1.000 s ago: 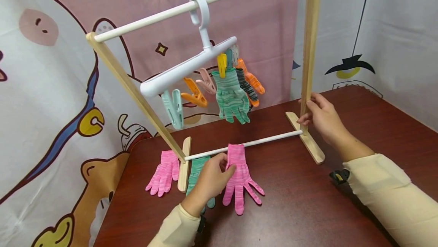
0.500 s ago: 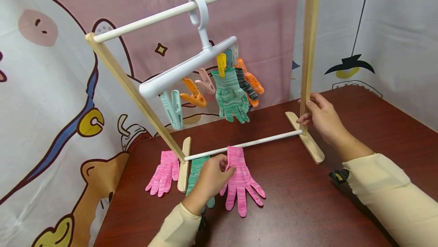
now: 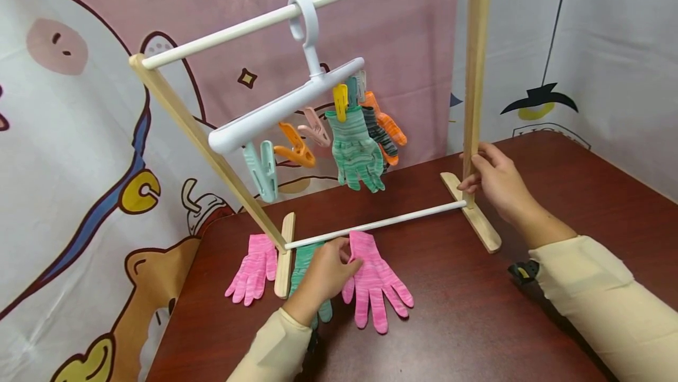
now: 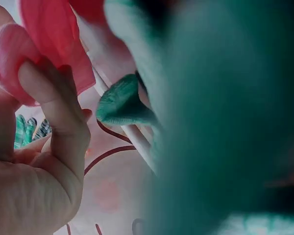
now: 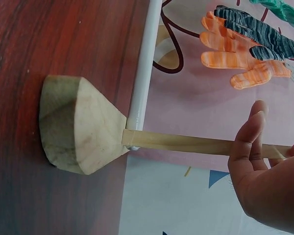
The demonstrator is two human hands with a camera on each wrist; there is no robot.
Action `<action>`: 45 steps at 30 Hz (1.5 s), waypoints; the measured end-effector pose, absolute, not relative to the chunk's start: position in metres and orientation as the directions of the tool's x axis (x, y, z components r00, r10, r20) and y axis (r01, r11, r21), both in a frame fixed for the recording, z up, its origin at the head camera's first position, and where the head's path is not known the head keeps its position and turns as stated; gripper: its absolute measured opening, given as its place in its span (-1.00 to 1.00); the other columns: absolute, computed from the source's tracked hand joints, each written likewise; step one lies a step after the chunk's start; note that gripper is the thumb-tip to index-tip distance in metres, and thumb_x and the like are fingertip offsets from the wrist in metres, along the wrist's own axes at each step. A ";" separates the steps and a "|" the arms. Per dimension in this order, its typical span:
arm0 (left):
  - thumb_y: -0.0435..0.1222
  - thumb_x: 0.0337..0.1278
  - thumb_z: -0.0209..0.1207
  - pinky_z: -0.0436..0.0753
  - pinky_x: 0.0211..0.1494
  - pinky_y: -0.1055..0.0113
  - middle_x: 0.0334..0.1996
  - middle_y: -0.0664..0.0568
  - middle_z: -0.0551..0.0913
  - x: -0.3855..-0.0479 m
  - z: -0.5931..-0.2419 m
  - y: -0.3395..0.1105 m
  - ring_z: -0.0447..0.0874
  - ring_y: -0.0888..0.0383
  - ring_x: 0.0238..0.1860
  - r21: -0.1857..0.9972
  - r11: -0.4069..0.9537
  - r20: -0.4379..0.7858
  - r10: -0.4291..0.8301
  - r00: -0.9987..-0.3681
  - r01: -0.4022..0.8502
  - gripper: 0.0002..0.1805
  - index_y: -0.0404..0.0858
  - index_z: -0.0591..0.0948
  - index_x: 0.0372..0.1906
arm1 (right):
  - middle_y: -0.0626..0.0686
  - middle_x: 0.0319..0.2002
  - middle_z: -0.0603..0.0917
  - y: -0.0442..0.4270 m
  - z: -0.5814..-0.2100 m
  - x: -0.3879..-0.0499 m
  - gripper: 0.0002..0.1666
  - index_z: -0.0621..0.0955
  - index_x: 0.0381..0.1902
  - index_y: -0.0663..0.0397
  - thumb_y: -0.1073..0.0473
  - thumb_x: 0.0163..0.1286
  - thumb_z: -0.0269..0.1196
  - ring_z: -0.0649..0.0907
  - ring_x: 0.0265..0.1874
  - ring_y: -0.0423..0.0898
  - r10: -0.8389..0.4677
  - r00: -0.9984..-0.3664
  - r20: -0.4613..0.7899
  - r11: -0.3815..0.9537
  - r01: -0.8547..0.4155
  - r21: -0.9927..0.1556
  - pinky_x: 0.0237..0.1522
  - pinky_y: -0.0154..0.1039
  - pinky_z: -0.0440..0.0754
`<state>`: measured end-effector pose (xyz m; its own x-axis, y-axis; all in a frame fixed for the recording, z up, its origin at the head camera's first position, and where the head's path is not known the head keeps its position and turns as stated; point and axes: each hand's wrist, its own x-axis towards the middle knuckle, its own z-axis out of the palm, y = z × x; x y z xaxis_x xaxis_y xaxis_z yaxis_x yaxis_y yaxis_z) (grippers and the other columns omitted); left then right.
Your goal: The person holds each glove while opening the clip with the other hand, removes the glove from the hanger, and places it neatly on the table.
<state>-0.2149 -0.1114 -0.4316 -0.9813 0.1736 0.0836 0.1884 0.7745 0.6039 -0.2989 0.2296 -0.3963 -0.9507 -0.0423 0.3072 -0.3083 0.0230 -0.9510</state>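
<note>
While three gloves (image 3: 356, 149) hang clipped, centre frame, three others (image 3: 253, 270) remain below; left fingers (image 3: 338, 246) pinch pink glove (image 3: 372, 279), right fingers (image 3: 494, 155) grip post (image 3: 476, 64).

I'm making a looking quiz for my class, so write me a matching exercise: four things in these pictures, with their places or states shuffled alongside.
1. Left hand
2. Right hand
3. Yellow clip
4. White hanger

A. Hooked over the top rail
B. Holding a wooden upright
C. Pinching a pink glove
D. Fastened on the hanging green glove

Pairs: 1-C, 2-B, 3-D, 4-A
</note>
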 end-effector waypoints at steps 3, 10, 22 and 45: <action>-0.24 0.12 0.39 0.59 -0.36 0.33 -0.52 0.03 0.70 -0.216 -0.432 -0.112 0.57 0.27 -0.52 0.594 0.785 0.062 0.177 -0.982 0.179 -0.40 -0.43 0.53 0.22 | -0.08 -0.12 0.52 0.230 -0.395 -0.298 -0.66 0.38 0.25 -0.01 0.09 0.65 -0.16 0.71 -0.50 -0.24 -0.044 -0.952 0.302 0.027 -0.303 -0.952 -0.41 -0.39 0.63; -0.24 0.09 0.40 0.56 -0.37 0.32 -0.53 0.06 0.67 -0.217 -0.433 -0.111 0.56 0.25 -0.50 0.575 0.805 0.018 0.165 -0.986 0.146 -0.30 -0.42 0.45 0.32 | -0.09 -0.10 0.51 0.229 -0.394 -0.297 -0.64 0.36 0.28 0.02 0.08 0.66 -0.17 0.71 -0.49 -0.25 -0.043 -0.954 0.296 0.049 -0.298 -0.953 -0.40 -0.40 0.63; -0.30 0.09 0.41 0.57 -0.49 0.32 -0.46 0.05 0.59 -0.214 -0.434 -0.110 0.52 0.23 -0.61 0.580 0.800 -0.003 0.189 -0.982 0.152 -0.57 -0.27 0.53 0.05 | -0.11 -0.14 0.54 0.230 -0.395 -0.296 -0.69 0.39 0.21 -0.03 0.09 0.65 -0.16 0.70 -0.50 -0.24 -0.040 -0.954 0.297 0.039 -0.299 -0.954 -0.42 -0.39 0.63; -0.09 0.19 0.34 0.53 -0.35 0.26 -0.37 0.10 0.73 -0.208 -0.417 -0.111 0.65 0.18 -0.34 0.435 0.885 0.069 0.152 -0.986 0.166 -0.72 -0.16 0.69 -0.11 | -0.07 -0.09 0.47 0.230 -0.394 -0.296 -0.69 0.40 0.20 -0.06 0.10 0.65 -0.18 0.69 -0.50 -0.24 -0.048 -0.956 0.290 0.044 -0.292 -0.955 -0.41 -0.39 0.63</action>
